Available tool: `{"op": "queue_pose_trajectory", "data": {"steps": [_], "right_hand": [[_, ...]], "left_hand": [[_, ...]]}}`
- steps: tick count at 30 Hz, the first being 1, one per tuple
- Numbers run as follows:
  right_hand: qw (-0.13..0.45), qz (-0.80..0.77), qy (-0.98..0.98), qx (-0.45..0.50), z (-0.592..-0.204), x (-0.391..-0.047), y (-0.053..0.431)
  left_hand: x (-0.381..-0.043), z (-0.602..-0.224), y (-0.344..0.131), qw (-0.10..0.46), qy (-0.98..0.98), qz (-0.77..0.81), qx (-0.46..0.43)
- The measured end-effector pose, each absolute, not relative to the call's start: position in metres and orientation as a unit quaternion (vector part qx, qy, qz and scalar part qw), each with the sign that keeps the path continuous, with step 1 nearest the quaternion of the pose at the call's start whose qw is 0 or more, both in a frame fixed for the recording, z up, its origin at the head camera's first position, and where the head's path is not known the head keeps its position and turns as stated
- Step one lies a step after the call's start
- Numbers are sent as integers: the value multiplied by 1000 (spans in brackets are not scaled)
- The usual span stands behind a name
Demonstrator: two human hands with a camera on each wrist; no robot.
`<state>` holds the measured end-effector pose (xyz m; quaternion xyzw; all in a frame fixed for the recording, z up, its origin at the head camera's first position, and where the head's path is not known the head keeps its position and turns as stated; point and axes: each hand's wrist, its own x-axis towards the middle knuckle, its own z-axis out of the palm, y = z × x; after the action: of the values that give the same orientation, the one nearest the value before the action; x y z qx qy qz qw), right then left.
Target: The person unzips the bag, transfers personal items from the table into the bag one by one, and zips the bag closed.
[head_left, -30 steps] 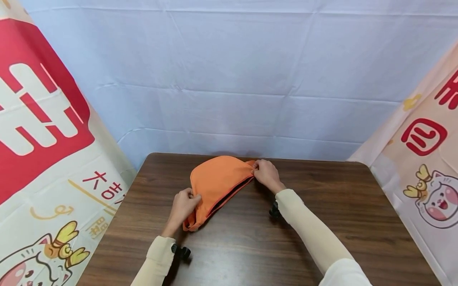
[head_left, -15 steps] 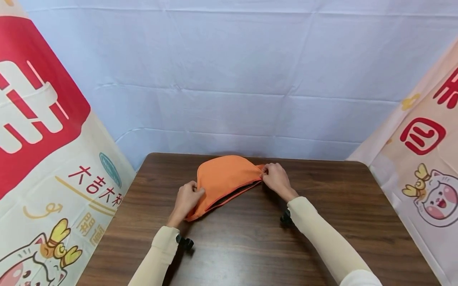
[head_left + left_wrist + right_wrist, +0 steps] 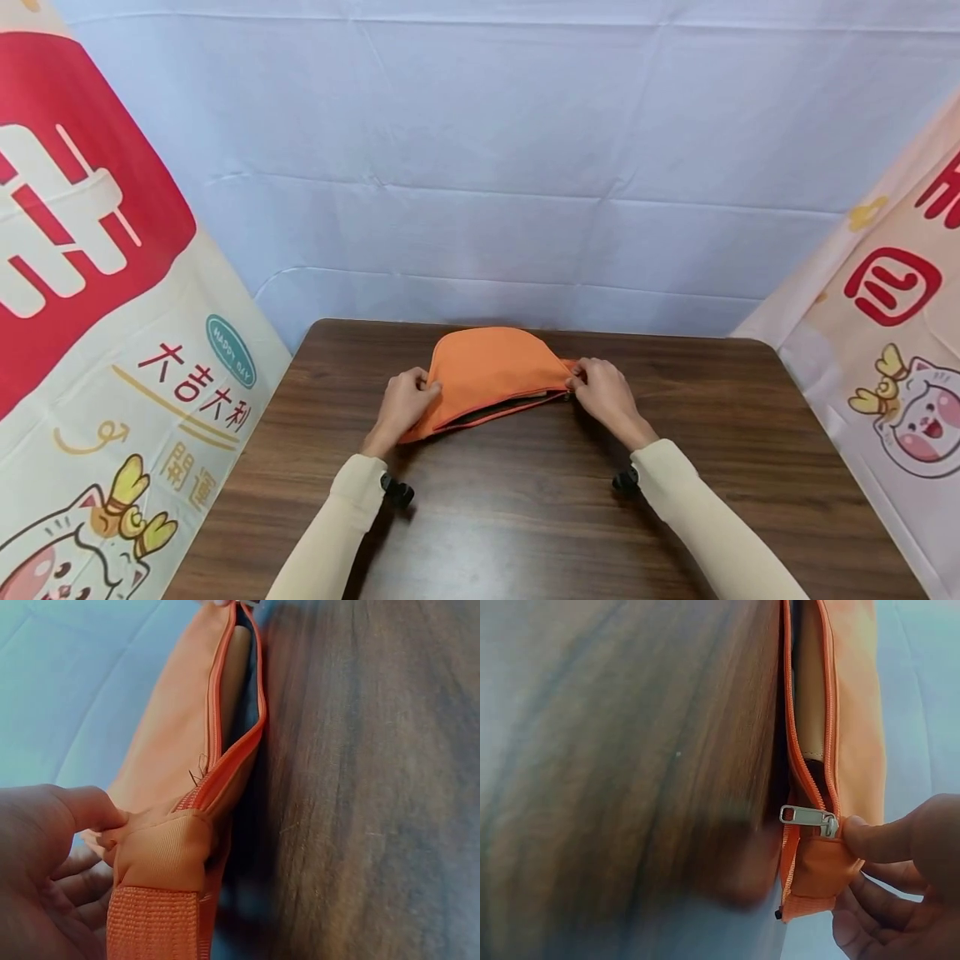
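Note:
An orange zippered bag (image 3: 498,367) with a rounded back edge lies at the far side of the table, its zipper side facing me and gaping. My left hand (image 3: 406,402) pinches the bag's left end, beside a webbing strap (image 3: 154,922) in the left wrist view. At the other end my right hand (image 3: 606,390) pinches the corner between thumb and fingers. Right by that thumb sits the metal zipper pull (image 3: 806,817), at the end of the open zipper. Through the gap a tan piece (image 3: 810,690) and dark lining show.
The dark brown wooden table (image 3: 517,508) has rounded far corners. Behind it hangs a pale creased cloth (image 3: 480,167). Printed cloths flank it, a red and white one (image 3: 225,367) on the left and a pinkish one (image 3: 892,375) on the right.
Both hands have shifted to the right with the bag between them. Its left end has swung away from me, so the zipper opening lies closer to level across the table.

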<state>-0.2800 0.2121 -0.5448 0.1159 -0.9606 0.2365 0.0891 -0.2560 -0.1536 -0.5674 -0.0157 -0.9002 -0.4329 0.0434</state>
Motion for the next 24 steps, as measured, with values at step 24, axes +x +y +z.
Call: {"op": "queue_pose_trajectory", "data": {"steps": [24], "right_hand": [[96, 263, -957, 81, -547, -232, 241]], "left_hand": [[-293, -564, -125, 41, -908, -413, -63]]}}
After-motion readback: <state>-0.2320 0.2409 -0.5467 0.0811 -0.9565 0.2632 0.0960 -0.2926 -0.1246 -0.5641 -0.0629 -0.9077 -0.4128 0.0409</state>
